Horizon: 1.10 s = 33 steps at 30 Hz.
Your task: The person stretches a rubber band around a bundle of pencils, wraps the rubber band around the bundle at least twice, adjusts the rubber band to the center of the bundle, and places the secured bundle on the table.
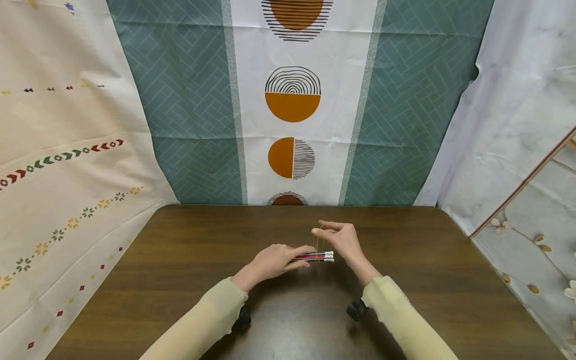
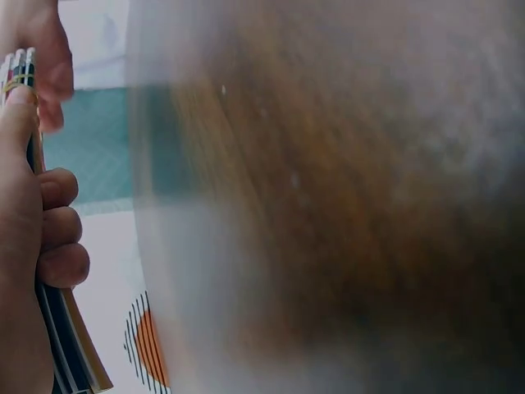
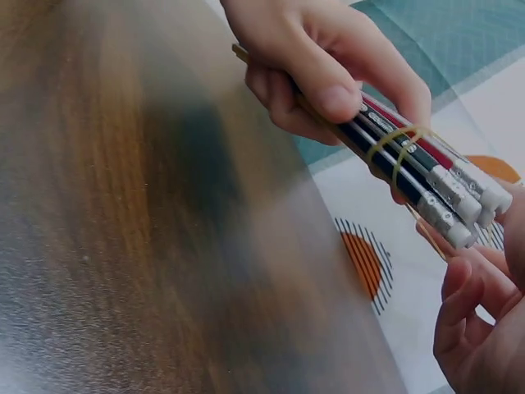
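Note:
My left hand (image 1: 272, 260) grips a bundle of several pencils (image 1: 327, 256), its fingers curled round them. In the right wrist view the pencils (image 3: 431, 160) have dark and red barrels, with metal ferrules and white erasers at the end beyond the thumb. A thin yellowish rubber band (image 3: 399, 150) loops round the bundle near that end. Above the eraser end, my right hand (image 1: 345, 242) pinches the rubber band (image 1: 317, 242) between thumb and forefinger, stretching part of it away from the pencils. The left wrist view shows the far ends of the pencils (image 2: 70, 345) sticking out below the left fist.
Under both hands is a dark brown wooden table (image 1: 180, 275). Behind it hangs a green and white curtain (image 1: 193, 100) with orange circle prints. Patterned cloth (image 1: 67, 175) borders the left side, and marbled cloth (image 1: 517, 125) the right. Dark wrist cameras sit under both sleeves.

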Each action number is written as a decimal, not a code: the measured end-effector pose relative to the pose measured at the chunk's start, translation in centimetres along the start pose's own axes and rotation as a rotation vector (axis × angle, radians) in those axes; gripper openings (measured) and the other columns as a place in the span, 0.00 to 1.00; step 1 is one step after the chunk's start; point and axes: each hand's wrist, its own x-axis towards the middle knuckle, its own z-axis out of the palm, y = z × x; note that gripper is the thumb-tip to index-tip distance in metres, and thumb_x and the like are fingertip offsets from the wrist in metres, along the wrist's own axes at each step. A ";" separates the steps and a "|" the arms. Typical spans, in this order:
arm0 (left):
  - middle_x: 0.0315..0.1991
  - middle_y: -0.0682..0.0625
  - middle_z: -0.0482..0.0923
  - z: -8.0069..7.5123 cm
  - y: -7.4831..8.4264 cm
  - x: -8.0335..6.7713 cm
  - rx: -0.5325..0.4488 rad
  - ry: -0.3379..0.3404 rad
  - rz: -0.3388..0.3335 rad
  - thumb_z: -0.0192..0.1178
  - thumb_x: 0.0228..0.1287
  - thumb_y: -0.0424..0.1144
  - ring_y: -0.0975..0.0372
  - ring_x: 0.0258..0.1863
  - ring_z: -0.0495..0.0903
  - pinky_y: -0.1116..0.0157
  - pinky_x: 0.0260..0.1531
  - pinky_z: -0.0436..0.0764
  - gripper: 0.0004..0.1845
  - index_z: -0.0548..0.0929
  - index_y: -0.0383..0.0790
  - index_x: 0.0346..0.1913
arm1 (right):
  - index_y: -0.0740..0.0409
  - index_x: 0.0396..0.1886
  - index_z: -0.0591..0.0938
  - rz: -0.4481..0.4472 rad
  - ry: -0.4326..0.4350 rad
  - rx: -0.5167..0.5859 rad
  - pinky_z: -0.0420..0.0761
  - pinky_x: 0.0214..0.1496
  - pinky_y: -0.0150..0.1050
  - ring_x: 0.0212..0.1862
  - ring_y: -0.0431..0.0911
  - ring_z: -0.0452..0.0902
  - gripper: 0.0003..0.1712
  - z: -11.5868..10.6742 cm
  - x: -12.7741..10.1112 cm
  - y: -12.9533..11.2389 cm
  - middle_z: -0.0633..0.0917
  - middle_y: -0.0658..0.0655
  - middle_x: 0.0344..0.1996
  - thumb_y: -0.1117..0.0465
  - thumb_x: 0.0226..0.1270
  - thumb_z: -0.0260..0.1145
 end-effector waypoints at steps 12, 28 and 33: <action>0.30 0.58 0.82 -0.1 0.8 -0.4 -0.178 0.038 -0.027 0.52 0.73 0.53 0.73 0.21 0.68 0.76 0.26 0.68 0.21 0.71 0.57 0.66 | 0.57 0.45 0.89 -0.019 0.028 0.150 0.72 0.27 0.32 0.23 0.41 0.70 0.23 0.5 0.9 -0.5 0.91 0.52 0.28 0.44 0.62 0.72; 0.21 0.51 0.64 0.1 2.0 0.1 -1.060 0.196 -0.305 0.44 0.80 0.45 0.69 0.15 0.61 0.71 0.14 0.63 0.17 0.68 0.50 0.66 | 0.61 0.52 0.86 0.122 0.179 0.451 0.74 0.26 0.28 0.27 0.35 0.76 0.42 1.6 -0.1 0.0 0.91 0.43 0.35 0.28 0.61 0.61; 0.18 0.53 0.59 0.2 1.6 0.4 -1.217 0.221 -0.373 0.40 0.80 0.51 0.68 0.10 0.57 0.70 0.10 0.59 0.20 0.65 0.49 0.68 | 0.53 0.56 0.84 -0.011 0.178 0.405 0.74 0.29 0.28 0.34 0.38 0.75 0.28 1.6 -0.4 0.2 0.90 0.38 0.39 0.38 0.68 0.63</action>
